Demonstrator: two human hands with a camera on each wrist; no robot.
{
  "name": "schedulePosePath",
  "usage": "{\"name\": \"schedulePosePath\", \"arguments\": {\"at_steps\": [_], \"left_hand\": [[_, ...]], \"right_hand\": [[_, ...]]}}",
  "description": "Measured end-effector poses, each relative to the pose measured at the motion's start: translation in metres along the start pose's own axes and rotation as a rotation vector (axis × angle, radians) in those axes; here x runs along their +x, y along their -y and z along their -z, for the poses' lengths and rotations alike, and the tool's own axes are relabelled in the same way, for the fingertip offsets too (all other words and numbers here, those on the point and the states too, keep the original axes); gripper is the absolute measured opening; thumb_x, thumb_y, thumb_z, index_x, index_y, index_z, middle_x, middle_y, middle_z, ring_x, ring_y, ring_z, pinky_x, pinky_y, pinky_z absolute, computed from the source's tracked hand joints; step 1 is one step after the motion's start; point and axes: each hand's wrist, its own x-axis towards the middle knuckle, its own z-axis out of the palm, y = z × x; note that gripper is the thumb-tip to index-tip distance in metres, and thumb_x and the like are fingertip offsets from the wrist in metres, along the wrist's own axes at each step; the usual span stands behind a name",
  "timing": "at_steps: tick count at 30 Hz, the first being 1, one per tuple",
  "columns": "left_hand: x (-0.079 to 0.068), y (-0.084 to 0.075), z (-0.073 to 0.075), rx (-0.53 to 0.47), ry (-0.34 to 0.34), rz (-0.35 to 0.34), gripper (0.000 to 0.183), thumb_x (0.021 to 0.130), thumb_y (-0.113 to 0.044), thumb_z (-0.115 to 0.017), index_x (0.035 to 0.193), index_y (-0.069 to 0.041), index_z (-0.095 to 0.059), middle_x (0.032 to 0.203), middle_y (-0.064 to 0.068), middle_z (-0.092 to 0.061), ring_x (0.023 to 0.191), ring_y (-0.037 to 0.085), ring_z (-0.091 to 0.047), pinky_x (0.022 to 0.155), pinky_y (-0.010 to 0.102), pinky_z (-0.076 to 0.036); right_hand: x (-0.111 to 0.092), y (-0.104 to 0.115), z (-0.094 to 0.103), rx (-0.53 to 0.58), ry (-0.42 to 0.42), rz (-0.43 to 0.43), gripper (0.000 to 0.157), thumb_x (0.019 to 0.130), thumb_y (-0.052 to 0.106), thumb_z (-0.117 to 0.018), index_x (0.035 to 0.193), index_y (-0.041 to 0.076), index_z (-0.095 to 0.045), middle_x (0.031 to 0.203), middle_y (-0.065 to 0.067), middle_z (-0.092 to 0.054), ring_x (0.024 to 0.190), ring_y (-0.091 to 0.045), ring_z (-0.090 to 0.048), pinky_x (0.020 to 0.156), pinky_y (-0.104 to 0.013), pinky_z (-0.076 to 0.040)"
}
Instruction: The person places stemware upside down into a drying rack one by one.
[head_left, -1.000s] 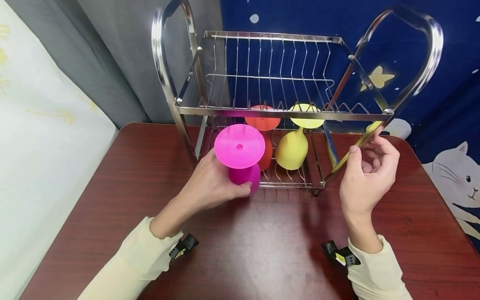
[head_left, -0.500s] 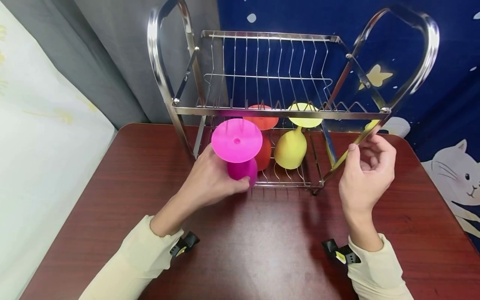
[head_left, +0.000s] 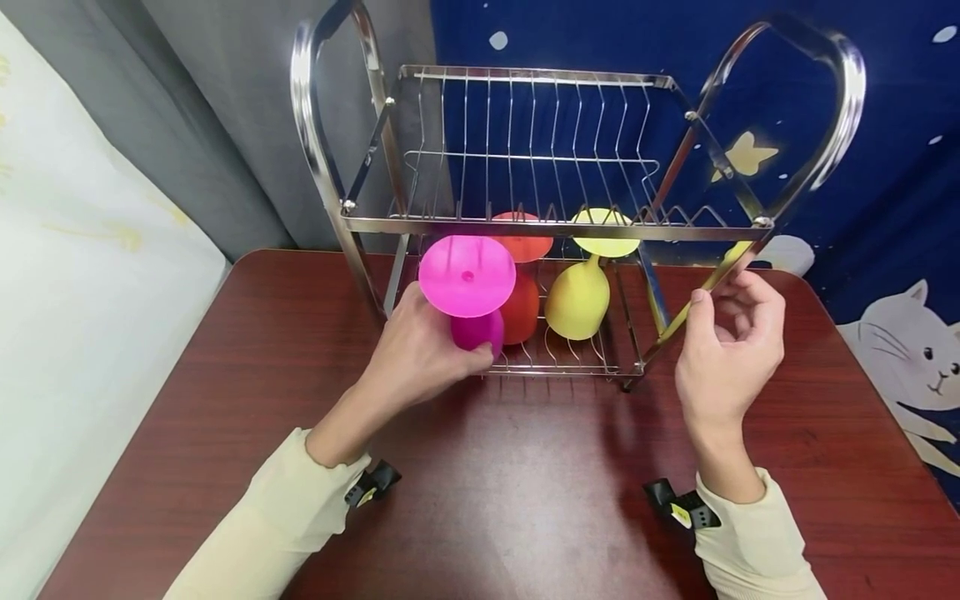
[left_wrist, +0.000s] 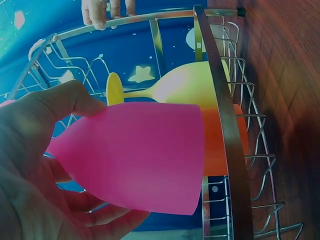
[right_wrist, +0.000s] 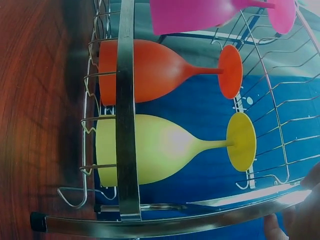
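My left hand [head_left: 420, 346] grips the bowl of a pink plastic wine glass [head_left: 467, 279], held upside down with its foot upward. It is at the front left of the lower tier of a metal dish rack [head_left: 555, 228]. In the left wrist view, thumb and fingers lie on opposite sides of the pink wine glass [left_wrist: 145, 155]. Beside it, an orange-red wine glass [right_wrist: 155, 72] and a yellow wine glass [right_wrist: 150, 150] stand upside down on that tier. My right hand [head_left: 731, 358] holds the rack's right front post between thumb and fingers. Whether the pink glass touches the wires is hidden.
The rack's upper wire tier [head_left: 532, 154] overhangs the glasses, with curved side handles [head_left: 847, 108] rising at both ends. It stands on a reddish-brown wooden table [head_left: 510, 483]. Behind are a grey curtain [head_left: 217, 125] and a blue patterned cloth [head_left: 885, 208].
My left hand has carried the pink wine glass slightly up and left in the head view, farther into the lower tier. My right hand keeps its hold on the post; the view has shifted slightly.
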Motion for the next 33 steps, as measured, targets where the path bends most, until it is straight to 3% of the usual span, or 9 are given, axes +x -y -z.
{"name": "schedulePosePath", "arguments": {"at_steps": [5, 10, 17, 24, 33], "left_hand": [[0.002, 0.003, -0.002, 0.021, -0.015, 0.049, 0.056, 0.066, -0.023, -0.078, 0.116, -0.01, -0.056, 0.105, 0.004, -0.063, 0.104, 0.025, -0.051, 0.086, 0.044, -0.045], [0.004, 0.006, -0.004, 0.052, -0.02, 0.101, 0.062, 0.067, -0.024, -0.078, 0.122, -0.009, -0.053, 0.113, 0.007, -0.06, 0.108, 0.027, -0.048, 0.087, 0.045, -0.044], [0.004, 0.01, -0.007, 0.058, -0.049, 0.093, 0.06, 0.068, -0.023, -0.077, 0.121, -0.008, -0.054, 0.112, 0.008, -0.061, 0.106, 0.028, -0.05, 0.089, 0.045, -0.042], [0.004, 0.013, -0.011, 0.061, -0.049, 0.101, 0.058, 0.068, -0.023, -0.077, 0.119, -0.007, -0.054, 0.111, 0.009, -0.061, 0.107, 0.028, -0.05, 0.091, 0.045, -0.041], [0.007, 0.018, -0.017, 0.038, -0.062, 0.11, 0.064, 0.067, -0.02, -0.076, 0.125, -0.006, -0.051, 0.117, 0.011, -0.058, 0.11, 0.029, -0.05, 0.093, 0.046, -0.041]], "right_hand": [[0.001, 0.001, 0.001, -0.022, 0.004, -0.032, 0.029, 0.083, -0.005, -0.064, 0.111, 0.004, -0.064, 0.096, -0.003, -0.062, 0.08, -0.012, -0.062, 0.059, -0.013, -0.05], [0.002, 0.0, 0.004, -0.044, 0.037, -0.003, 0.028, 0.084, -0.002, -0.066, 0.111, 0.007, -0.064, 0.095, 0.0, -0.062, 0.08, -0.014, -0.062, 0.059, -0.013, -0.051], [0.006, -0.001, 0.008, -0.04, 0.067, -0.06, 0.027, 0.083, -0.003, -0.067, 0.109, 0.004, -0.064, 0.093, -0.002, -0.061, 0.078, -0.013, -0.062, 0.064, -0.013, -0.053], [0.008, -0.001, 0.013, -0.099, 0.137, -0.038, 0.028, 0.084, 0.0, -0.068, 0.111, 0.005, -0.064, 0.091, 0.001, -0.063, 0.08, -0.011, -0.064, 0.066, -0.012, -0.052], [0.009, -0.003, 0.014, -0.085, 0.138, -0.035, 0.027, 0.083, -0.001, -0.069, 0.109, 0.005, -0.065, 0.09, 0.0, -0.063, 0.078, -0.011, -0.064, 0.066, -0.012, -0.052]]}}
